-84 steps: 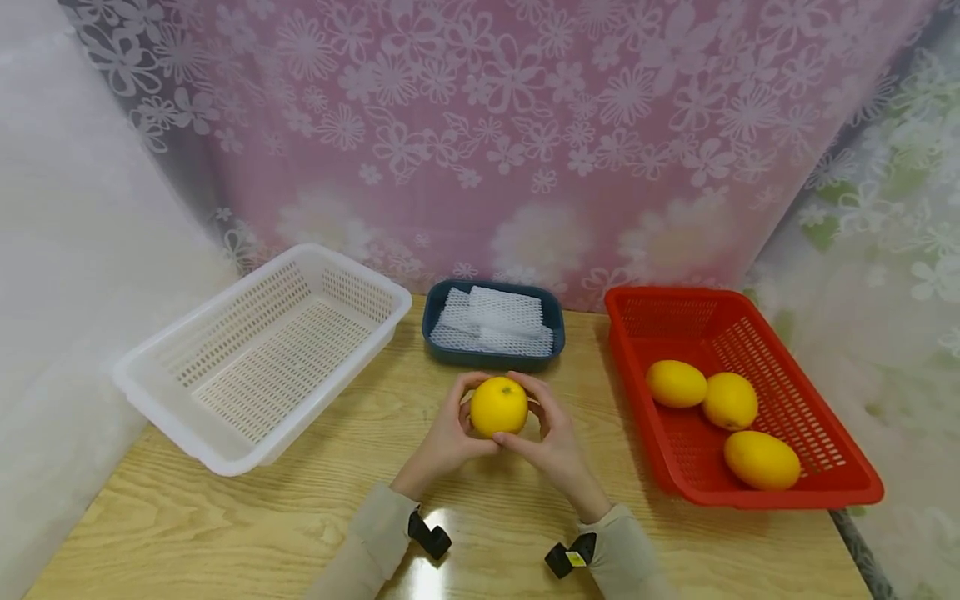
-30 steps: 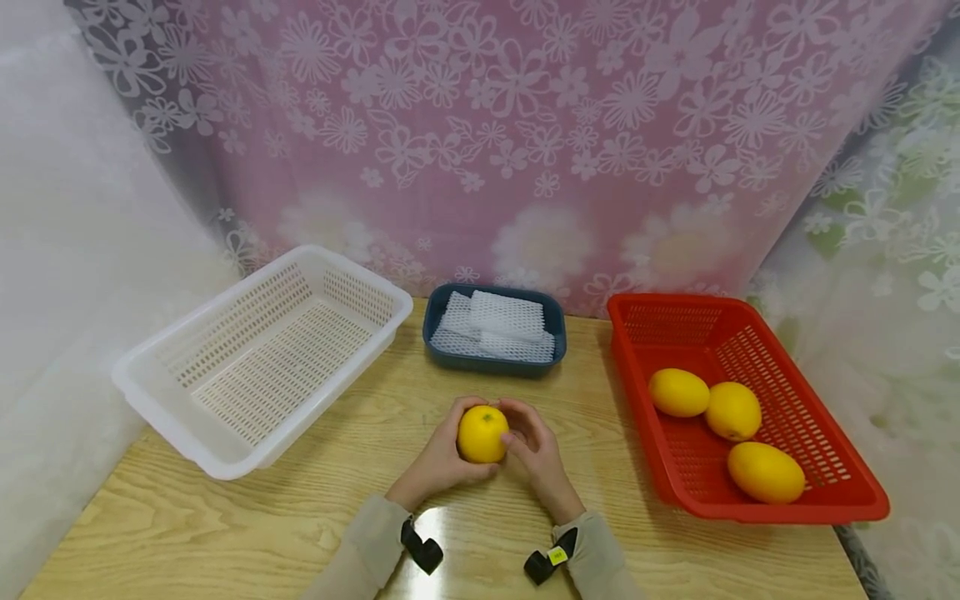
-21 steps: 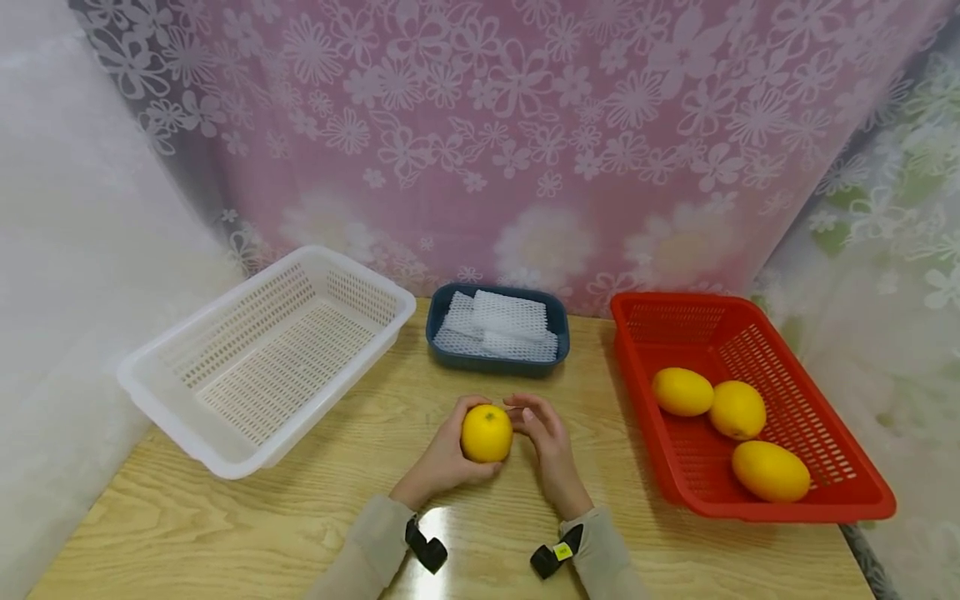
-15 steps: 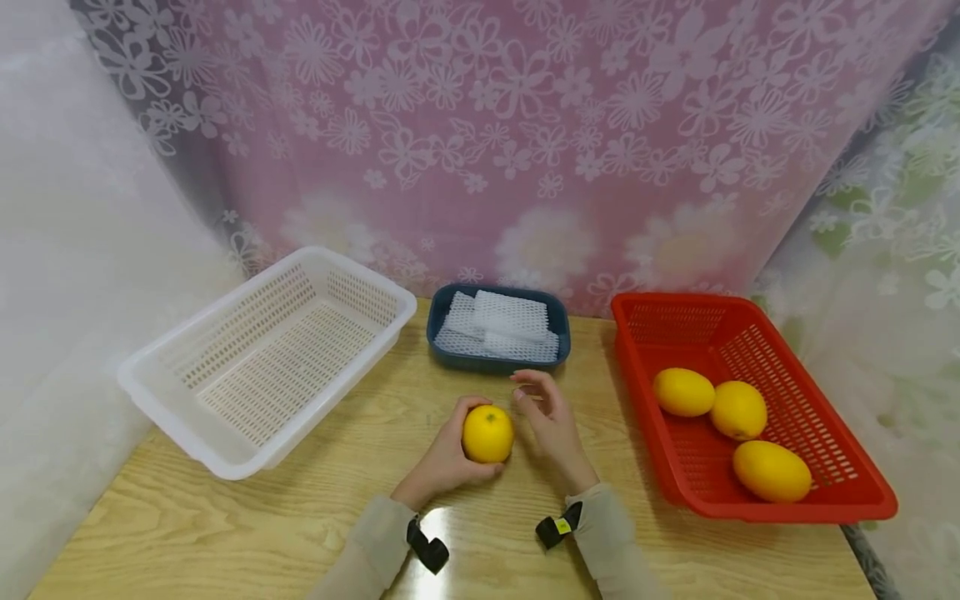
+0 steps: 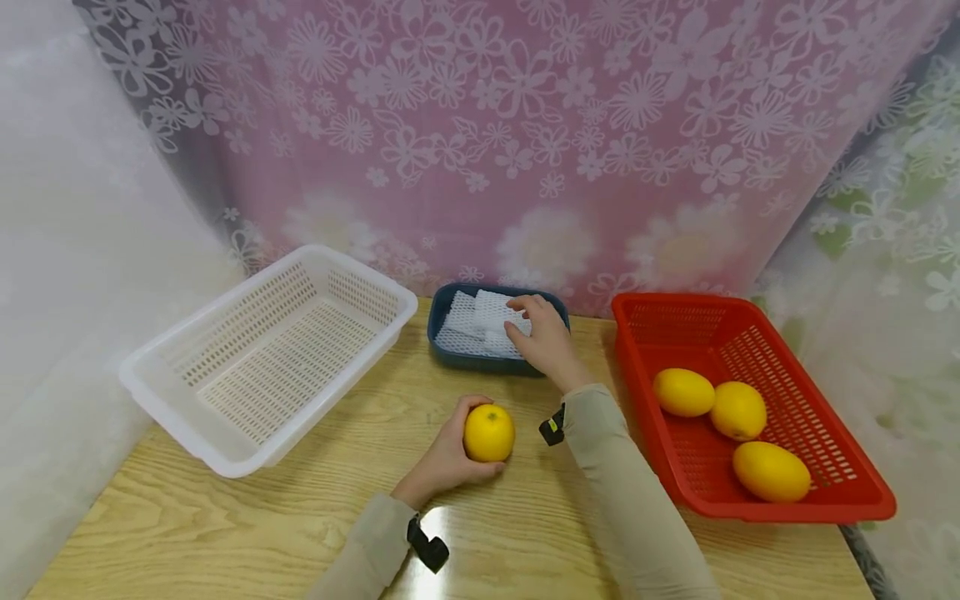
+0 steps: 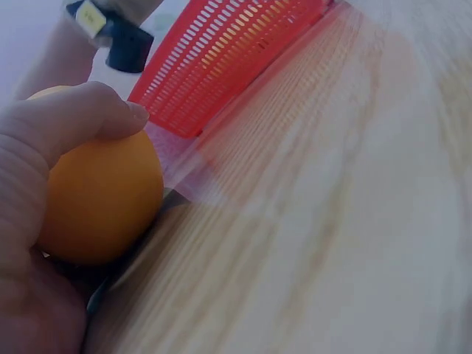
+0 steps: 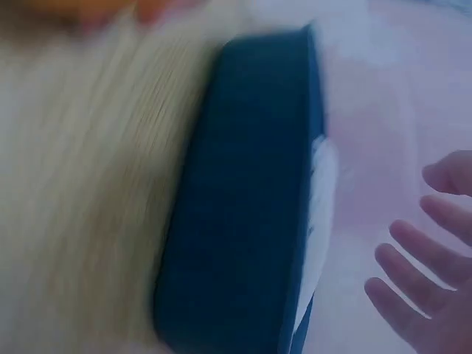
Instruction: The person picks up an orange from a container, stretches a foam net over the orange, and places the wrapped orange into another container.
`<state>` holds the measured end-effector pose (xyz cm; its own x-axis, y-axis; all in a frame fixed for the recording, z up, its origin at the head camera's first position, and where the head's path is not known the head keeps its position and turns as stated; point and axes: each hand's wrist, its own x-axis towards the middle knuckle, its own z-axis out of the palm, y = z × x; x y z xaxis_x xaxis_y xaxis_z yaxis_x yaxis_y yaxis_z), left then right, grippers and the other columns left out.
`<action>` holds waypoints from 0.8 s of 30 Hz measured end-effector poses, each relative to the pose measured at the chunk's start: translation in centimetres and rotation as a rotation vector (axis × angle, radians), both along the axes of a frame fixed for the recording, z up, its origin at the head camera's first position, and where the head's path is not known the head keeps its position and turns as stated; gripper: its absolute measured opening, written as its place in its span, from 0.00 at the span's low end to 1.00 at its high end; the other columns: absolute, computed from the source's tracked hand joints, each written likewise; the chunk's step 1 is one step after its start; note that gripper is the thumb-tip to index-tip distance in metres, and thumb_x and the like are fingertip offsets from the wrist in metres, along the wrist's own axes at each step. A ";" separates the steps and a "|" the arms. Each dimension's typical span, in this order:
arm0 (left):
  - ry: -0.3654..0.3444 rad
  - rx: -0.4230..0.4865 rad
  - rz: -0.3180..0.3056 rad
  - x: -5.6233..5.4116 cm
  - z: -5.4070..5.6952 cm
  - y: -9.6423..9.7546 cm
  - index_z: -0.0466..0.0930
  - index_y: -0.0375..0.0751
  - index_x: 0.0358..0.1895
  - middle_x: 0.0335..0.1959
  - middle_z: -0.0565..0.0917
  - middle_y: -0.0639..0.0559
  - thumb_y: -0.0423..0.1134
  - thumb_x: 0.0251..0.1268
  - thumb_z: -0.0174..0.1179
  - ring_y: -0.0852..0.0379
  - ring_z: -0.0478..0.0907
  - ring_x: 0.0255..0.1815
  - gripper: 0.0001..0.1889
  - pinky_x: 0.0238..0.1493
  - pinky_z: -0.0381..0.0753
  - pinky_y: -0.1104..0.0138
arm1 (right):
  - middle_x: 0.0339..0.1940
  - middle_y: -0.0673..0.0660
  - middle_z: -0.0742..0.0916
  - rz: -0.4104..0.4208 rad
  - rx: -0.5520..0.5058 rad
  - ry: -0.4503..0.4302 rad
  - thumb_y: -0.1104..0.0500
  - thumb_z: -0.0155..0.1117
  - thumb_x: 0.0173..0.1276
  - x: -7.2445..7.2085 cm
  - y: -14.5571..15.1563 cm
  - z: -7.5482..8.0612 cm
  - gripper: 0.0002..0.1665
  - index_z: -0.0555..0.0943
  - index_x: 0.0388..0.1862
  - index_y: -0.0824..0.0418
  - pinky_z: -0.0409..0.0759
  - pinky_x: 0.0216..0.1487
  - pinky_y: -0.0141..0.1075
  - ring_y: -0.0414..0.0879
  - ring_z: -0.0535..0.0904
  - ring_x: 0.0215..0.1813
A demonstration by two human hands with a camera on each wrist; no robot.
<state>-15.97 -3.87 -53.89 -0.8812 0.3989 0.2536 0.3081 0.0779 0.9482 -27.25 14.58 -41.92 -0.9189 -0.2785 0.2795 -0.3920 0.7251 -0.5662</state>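
Observation:
My left hand (image 5: 450,454) grips a round yellow-orange orange (image 5: 489,433) over the middle of the wooden table, thumb and fingers curled round its side. In the left wrist view the thumb lies across the orange (image 6: 103,199). My right hand (image 5: 546,342) hovers over the right part of a dark blue tray (image 5: 480,363), fingers spread and holding nothing. White foam net sleeves (image 5: 461,327) lie flat in a pile inside that tray, partly covered by the hand. From the right wrist, the fingers (image 7: 417,276) appear above the tray's edge, beside the white sleeves (image 7: 318,214).
On the right stands a red slotted basket (image 5: 660,450) with three yellow oranges (image 5: 738,411) in it. A white slotted basket (image 5: 255,367) stands at the left. Behind everything hangs a pink flowered curtain (image 5: 450,167).
My right hand has let go of the orange and moved forward to above the blue tray. The left hand keeps hold of the orange, which came slightly nearer to me earlier on.

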 end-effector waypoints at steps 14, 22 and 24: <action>0.021 -0.007 -0.011 -0.1 -0.3 0.1 0.61 0.43 0.67 0.62 0.72 0.54 0.32 0.41 0.79 0.53 0.74 0.57 0.47 0.58 0.74 0.56 | 0.61 0.61 0.76 0.039 0.425 -0.003 0.51 0.67 0.67 -3.9 0.4 -1.6 0.28 0.75 0.63 0.58 0.71 0.59 0.54 0.59 0.68 0.60; 0.017 -0.017 -0.005 -0.1 0.0 0.0 0.61 0.42 0.67 0.62 0.71 0.53 0.30 0.41 0.79 0.53 0.74 0.57 0.47 0.58 0.74 0.55 | 0.61 0.62 0.76 0.042 0.499 0.008 0.56 0.71 0.62 -4.5 0.2 -2.4 0.30 0.75 0.63 0.59 0.71 0.59 0.55 0.59 0.68 0.60; 0.019 -0.017 -0.001 -0.1 0.1 0.0 0.61 0.43 0.67 0.62 0.72 0.53 0.30 0.41 0.79 0.53 0.74 0.57 0.47 0.58 0.74 0.56 | 0.59 0.62 0.77 0.045 0.503 0.036 0.60 0.70 0.63 -4.6 0.2 -2.4 0.28 0.76 0.62 0.59 0.73 0.56 0.54 0.59 0.69 0.58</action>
<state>-16.04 -3.83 -53.78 -0.8762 0.4038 0.2630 0.3257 0.0941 0.9408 -31.85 14.83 -44.36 -0.8951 -0.4258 0.1320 -0.4419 0.8865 -0.1371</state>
